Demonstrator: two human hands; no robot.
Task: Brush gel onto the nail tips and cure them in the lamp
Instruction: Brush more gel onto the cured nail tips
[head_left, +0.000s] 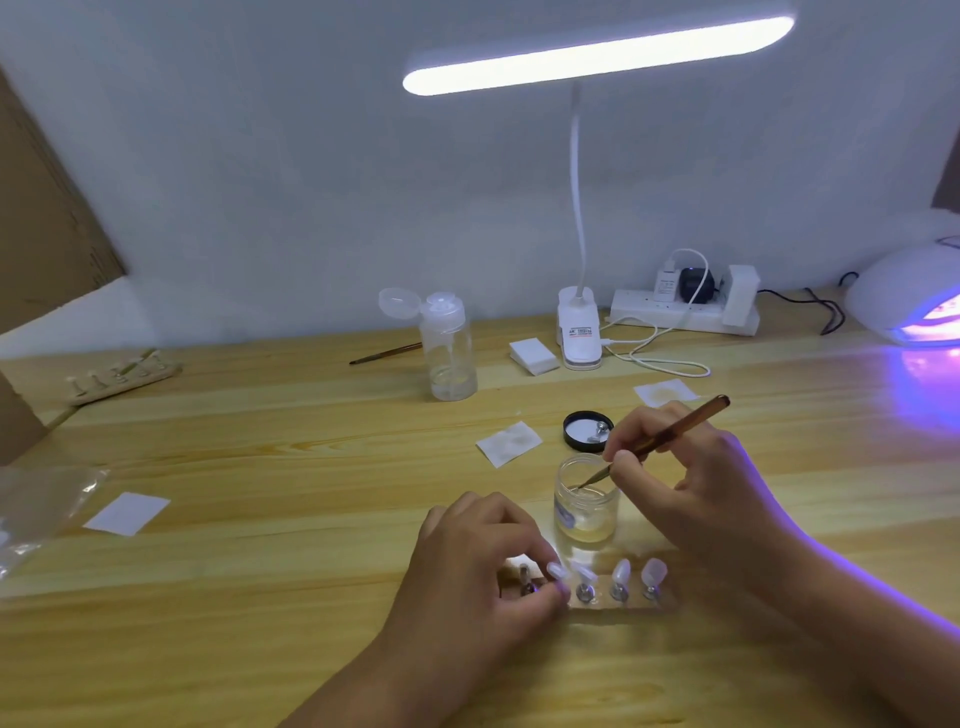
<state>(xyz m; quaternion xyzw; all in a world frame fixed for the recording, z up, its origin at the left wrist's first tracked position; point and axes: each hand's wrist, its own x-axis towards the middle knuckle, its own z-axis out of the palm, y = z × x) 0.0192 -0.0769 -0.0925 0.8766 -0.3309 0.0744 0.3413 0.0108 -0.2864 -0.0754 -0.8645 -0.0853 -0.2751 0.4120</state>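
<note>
My right hand (691, 483) pinches a brown brush (670, 436) whose tip dips into the open clear gel jar (587, 499). In front of the jar lies a strip holder (623, 603) with several nail tips (621, 574) on small metal stands. My left hand (483, 556) grips the holder's left end, its fingers curled around a stand there. The jar's black lid (587, 430) lies upturned behind the jar. The white curing lamp (909, 296) glows purple at the far right edge of the table.
A clear pump bottle (451, 348) with a second brush (387, 354) behind it, a pad stack (532, 356), used wipes (509, 442), a clip desk lamp (579, 332) and power strip (685, 312) stand behind. Another nail holder (122, 376) and plastic bag (41, 499) lie at the left.
</note>
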